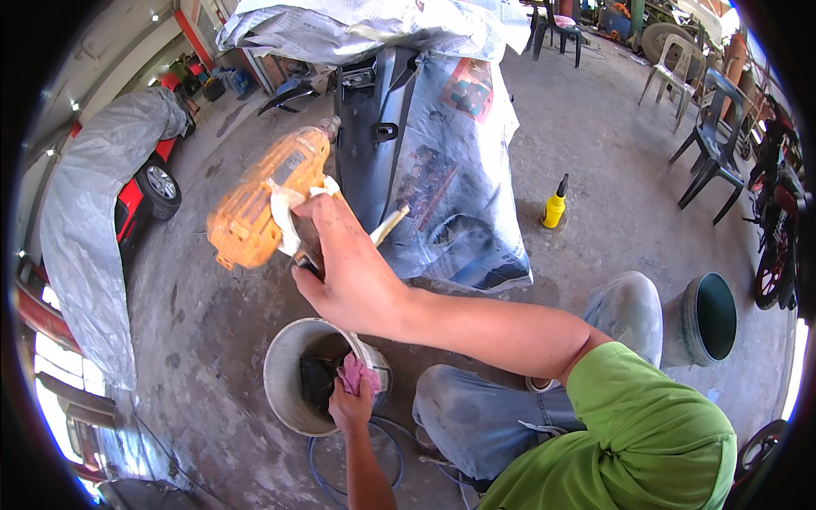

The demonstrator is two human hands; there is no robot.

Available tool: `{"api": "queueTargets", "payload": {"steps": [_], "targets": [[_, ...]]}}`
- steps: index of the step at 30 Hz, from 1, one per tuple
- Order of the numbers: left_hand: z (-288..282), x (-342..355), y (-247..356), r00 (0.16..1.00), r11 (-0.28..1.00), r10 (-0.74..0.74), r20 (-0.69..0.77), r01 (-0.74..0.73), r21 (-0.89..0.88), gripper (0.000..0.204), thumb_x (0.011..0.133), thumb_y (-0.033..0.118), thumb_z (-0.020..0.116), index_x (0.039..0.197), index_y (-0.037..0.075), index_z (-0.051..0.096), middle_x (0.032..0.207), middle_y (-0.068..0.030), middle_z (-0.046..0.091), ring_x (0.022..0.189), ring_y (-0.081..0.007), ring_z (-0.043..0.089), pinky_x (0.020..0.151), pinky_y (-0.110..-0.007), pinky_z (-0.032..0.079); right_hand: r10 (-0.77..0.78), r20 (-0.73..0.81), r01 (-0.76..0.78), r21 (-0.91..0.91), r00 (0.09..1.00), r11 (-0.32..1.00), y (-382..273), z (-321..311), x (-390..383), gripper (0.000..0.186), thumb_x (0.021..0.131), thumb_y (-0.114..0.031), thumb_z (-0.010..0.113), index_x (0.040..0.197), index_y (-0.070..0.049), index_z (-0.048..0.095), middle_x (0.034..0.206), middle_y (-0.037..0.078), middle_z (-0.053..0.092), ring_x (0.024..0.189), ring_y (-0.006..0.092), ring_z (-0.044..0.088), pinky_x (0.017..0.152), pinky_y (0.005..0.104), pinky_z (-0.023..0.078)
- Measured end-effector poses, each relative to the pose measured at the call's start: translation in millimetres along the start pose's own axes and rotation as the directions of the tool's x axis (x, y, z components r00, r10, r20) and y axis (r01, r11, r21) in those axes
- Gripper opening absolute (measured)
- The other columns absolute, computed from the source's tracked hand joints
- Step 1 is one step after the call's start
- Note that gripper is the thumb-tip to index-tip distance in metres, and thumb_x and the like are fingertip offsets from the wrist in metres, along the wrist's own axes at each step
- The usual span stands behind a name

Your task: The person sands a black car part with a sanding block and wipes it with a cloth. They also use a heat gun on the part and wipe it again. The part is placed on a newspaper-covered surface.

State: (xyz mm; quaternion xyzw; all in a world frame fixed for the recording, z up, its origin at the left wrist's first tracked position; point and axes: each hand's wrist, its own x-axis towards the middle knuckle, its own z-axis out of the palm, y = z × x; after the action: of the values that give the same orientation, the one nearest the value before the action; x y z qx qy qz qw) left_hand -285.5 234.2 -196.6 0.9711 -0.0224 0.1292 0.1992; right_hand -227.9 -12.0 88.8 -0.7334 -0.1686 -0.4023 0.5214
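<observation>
Apparently the orange power tool (276, 191), held up left of the paper-covered panel (450, 183), would be fairly heavy and rigid — best held by its handle, mostly hidden here. The right hand (353, 259) seems wrapped around it, though some fingers are out of sight. Nearer, the left hand (351, 408) grips a pink cloth (360, 374), likely light and soft, at the pale bucket (280, 378). Counting: one tool, one cloth, two buckets — the dark green bucket (680, 319) stands right — one yellow bottle (554, 211), three visible chairs (676, 72).
</observation>
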Motion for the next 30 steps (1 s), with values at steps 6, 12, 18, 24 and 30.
{"api": "queueTargets", "payload": {"steps": [6,12,18,24,30], "targets": [[-4,1,6,0.999,0.998,0.019,0.032,-0.018,-0.053,0.062,0.086,0.057,0.069,0.118,0.004,0.066,0.096,-0.0272,0.071,0.088,-0.0498,0.067,0.076,-0.059,0.053,0.017,-0.021,-0.018,-0.035,1.000,0.999,6,18,50,0.059,0.078,0.006,0.065,0.131,0.003,0.038,0.118,0.033,0.048,0.112,0.0515,0.053,0.096,0.0547,0.046],[-7,2,8,0.998,0.998,0.037,0.044,-0.034,-0.052,0.061,0.087,0.056,0.069,0.118,0.004,0.066,0.096,-0.0269,0.071,0.088,-0.0491,0.068,0.075,-0.058,0.054,0.041,-0.076,-0.050,-0.117,0.996,0.992,14,33,81,0.059,0.079,0.004,0.065,0.131,0.003,0.038,0.117,0.033,0.050,0.109,0.0512,0.054,0.095,0.0555,0.046],[-7,3,4,0.998,0.999,0.023,0.059,-0.021,-0.039,0.060,0.087,0.057,0.069,0.116,0.004,0.067,0.095,-0.0262,0.071,0.087,-0.0485,0.068,0.075,-0.058,0.054,0.174,0.060,-0.166,-0.120,0.983,0.979,3,48,54,0.062,0.080,0.004,0.066,0.132,0.005,0.034,0.117,0.033,0.049,0.108,0.0506,0.055,0.095,0.0538,0.047],[-7,5,5,0.999,0.998,0.017,0.050,-0.014,-0.057,0.056,0.086,0.055,0.070,0.111,0.005,0.067,0.092,-0.0244,0.072,0.085,-0.0478,0.068,0.073,-0.058,0.054,0.181,0.145,-0.164,-0.123,0.973,0.979,-5,57,27,0.060,0.083,0.004,0.065,0.132,0.009,0.032,0.119,0.034,0.046,0.112,0.0498,0.053,0.097,0.0531,0.046],[-3,4,5,0.999,0.998,0.016,0.043,-0.014,-0.063,0.055,0.086,0.054,0.071,0.111,0.005,0.067,0.091,-0.0236,0.072,0.083,-0.0472,0.069,0.071,-0.057,0.055,0.068,0.064,-0.056,-0.171,0.996,0.984,-11,65,21,0.061,0.082,0.006,0.064,0.132,0.015,0.031,0.123,0.034,0.044,0.115,0.0515,0.048,0.100,0.0530,0.043]]}}
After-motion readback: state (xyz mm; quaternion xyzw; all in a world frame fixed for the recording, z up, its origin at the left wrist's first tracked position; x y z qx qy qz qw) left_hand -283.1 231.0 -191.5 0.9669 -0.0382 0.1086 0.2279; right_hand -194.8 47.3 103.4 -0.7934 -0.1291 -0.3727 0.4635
